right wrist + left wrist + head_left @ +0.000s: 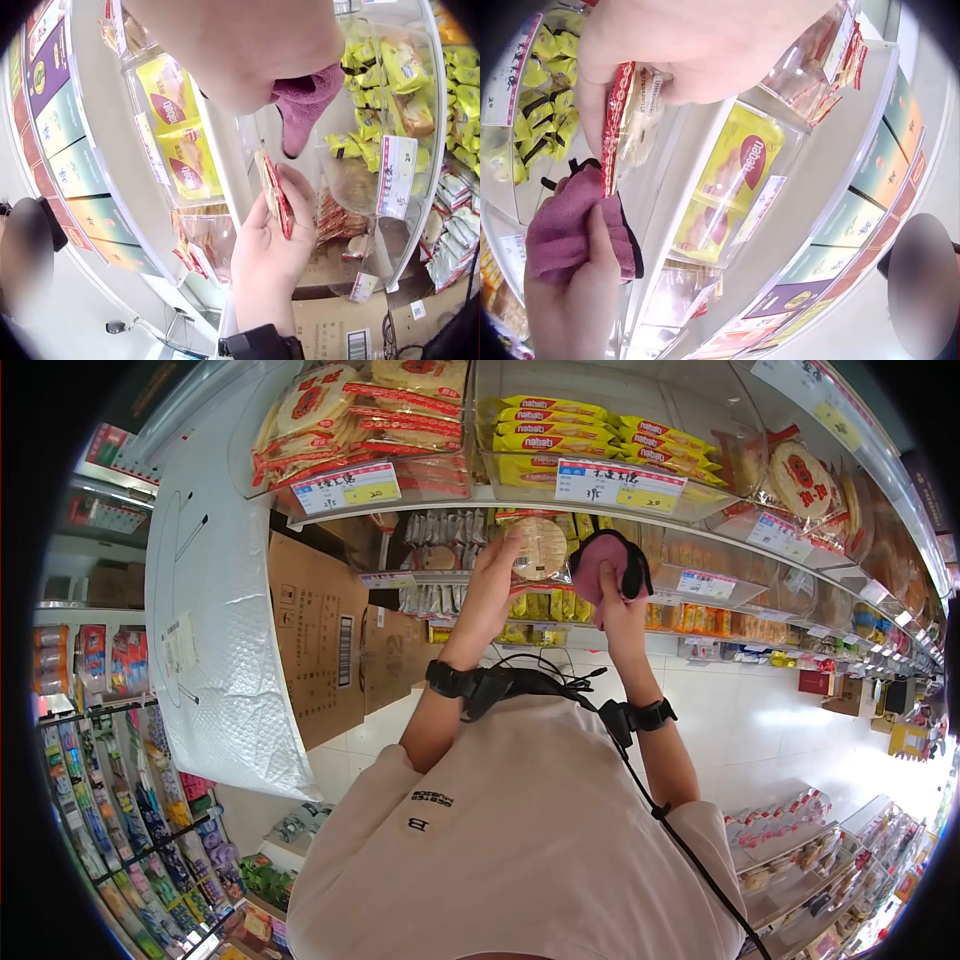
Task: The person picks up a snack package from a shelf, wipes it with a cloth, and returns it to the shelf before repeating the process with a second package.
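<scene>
Between the thumb and fingers of my left hand (pixel 485 595) is a clear packet (pixel 541 552) with a round, pale cracker inside and a red printed edge. In the right wrist view this packet (pixel 276 193) is seen edge-on, upright in the left hand (pixel 271 259). My right hand (pixel 622 615) grips a folded pink cloth (pixel 598 550) with black edging, its thumb pressed flat on the fabric. The left wrist view shows the cloth (pixel 562 232) right at the packet's lower end. Both hands are raised in front of the shelf, close to each other.
Ahead, an upper shelf bin holds yellow wafer packs (pixel 550 435); another holds red-edged cracker packets (pixel 410 420). Price labels (pixel 620 485) line the shelf edge. Cardboard boxes (pixel 318 640) and a white padded sheet (pixel 215 660) stand at left. A black cable (pixel 680 850) runs from my right wrist.
</scene>
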The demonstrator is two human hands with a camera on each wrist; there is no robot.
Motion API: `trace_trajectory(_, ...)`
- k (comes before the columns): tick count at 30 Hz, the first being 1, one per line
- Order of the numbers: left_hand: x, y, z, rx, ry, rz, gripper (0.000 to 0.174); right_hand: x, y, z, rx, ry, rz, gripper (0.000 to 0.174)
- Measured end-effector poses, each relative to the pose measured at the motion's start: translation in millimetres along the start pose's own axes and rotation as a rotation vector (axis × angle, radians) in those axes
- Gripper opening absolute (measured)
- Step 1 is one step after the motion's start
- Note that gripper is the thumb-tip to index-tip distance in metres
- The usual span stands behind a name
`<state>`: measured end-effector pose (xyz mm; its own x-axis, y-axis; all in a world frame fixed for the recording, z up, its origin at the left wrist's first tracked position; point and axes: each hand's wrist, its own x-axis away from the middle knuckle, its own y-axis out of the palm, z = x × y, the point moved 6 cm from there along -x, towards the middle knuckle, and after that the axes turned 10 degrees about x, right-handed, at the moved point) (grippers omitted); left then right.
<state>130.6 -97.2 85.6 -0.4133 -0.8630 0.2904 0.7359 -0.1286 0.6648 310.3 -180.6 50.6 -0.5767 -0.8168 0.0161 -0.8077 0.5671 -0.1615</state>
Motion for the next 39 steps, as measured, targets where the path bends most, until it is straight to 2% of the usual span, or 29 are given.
trace_trajectory(3, -3.6, -6.1, -2.7, 0.050, -0.013, 0.000, 0.043, -3.1, -5.3, 0.9, -0.061, 0.087, -0.006, 0.032)
trace_trajectory(6, -5.5, -6.0, -1.9, 0.111, -0.021, -0.032, 0.041, 6.9, 0.7, -9.1, 0.005, 0.309, -0.139, 0.027)
trace_trajectory(7, -4.3, -3.8, -1.3, 0.130, -0.026, -0.044, 0.040, 9.2, 6.3, -10.2, 0.005, 0.301, -0.179, 0.026)
trace_trajectory(10, -3.6, -2.7, 0.0, 0.072, -0.019, -0.033, 0.040, 14.9, 22.3, -30.2, -0.023, 0.049, -0.254, 0.023)
trace_trajectory(14, -8.5, -23.8, -5.0, -0.133, 0.040, 0.077, 0.045, 19.2, 25.3, -48.5, 0.055, -0.137, -0.272, 0.027)
trace_trajectory(16, -0.5, -14.8, 1.5, -0.103, 0.062, 0.105, 0.044, 17.2, 21.5, -42.4, 0.109, -0.157, -0.208, 0.034)
trace_trajectory(18, -4.9, -29.0, -1.1, -0.320, -0.018, 0.162, 0.044, 18.4, 17.0, -51.5, 0.230, -0.311, -0.092, 0.037)
trace_trajectory(19, -7.1, -25.5, 1.8, -0.288, 0.006, 0.092, 0.043, 19.3, 13.8, -50.5, 0.283, -0.336, -0.010, 0.037)
trace_trajectory(20, -6.7, -21.3, 2.2, -0.257, 0.023, 0.021, 0.042, 21.4, 10.8, -60.0, 0.339, -0.491, 0.069, 0.034)
trace_trajectory(21, -6.7, -16.1, 0.1, -0.224, 0.037, -0.053, 0.041, 23.9, 10.3, -68.7, 0.396, -0.500, 0.032, 0.033)
trace_trajectory(24, -8.2, -10.4, -9.8, -0.160, 0.120, -0.018, 0.040, 28.9, 22.5, -73.1, 0.524, -0.596, -0.126, 0.032)
trace_trajectory(25, -4.0, -4.2, -9.5, -0.149, 0.094, -0.059, 0.042, 30.8, 28.2, -73.3, 0.559, -0.640, -0.185, 0.032)
trace_trajectory(28, -0.6, -0.3, -1.7, -0.201, 0.109, 0.001, 0.042, 38.4, 34.6, -73.6, 0.484, -0.639, -0.361, 0.042)
trace_trajectory(32, -4.8, -12.0, -11.8, -0.166, -0.041, 0.028, 0.050, 29.7, 23.2, -47.5, 0.510, -0.497, -0.329, 0.043)
trace_trajectory(33, -2.6, -2.4, -7.9, -0.069, -0.057, -0.048, 0.053, 31.0, 20.9, -58.1, 0.506, -0.529, -0.250, 0.036)
trace_trajectory(36, -4.6, -0.7, -6.8, -0.153, -0.081, -0.162, 0.048, 19.3, 7.2, -41.6, 0.331, -0.332, -0.170, 0.027)
trace_trajectory(37, 0.3, 5.7, 2.0, -0.189, -0.051, -0.145, 0.044, 16.0, 3.7, -39.9, 0.345, -0.317, -0.128, 0.025)
trace_trajectory(39, -10.2, -9.1, -8.8, -0.328, 0.143, -0.057, 0.042, 9.8, -0.3, -34.0, 0.291, -0.280, -0.172, 0.026)
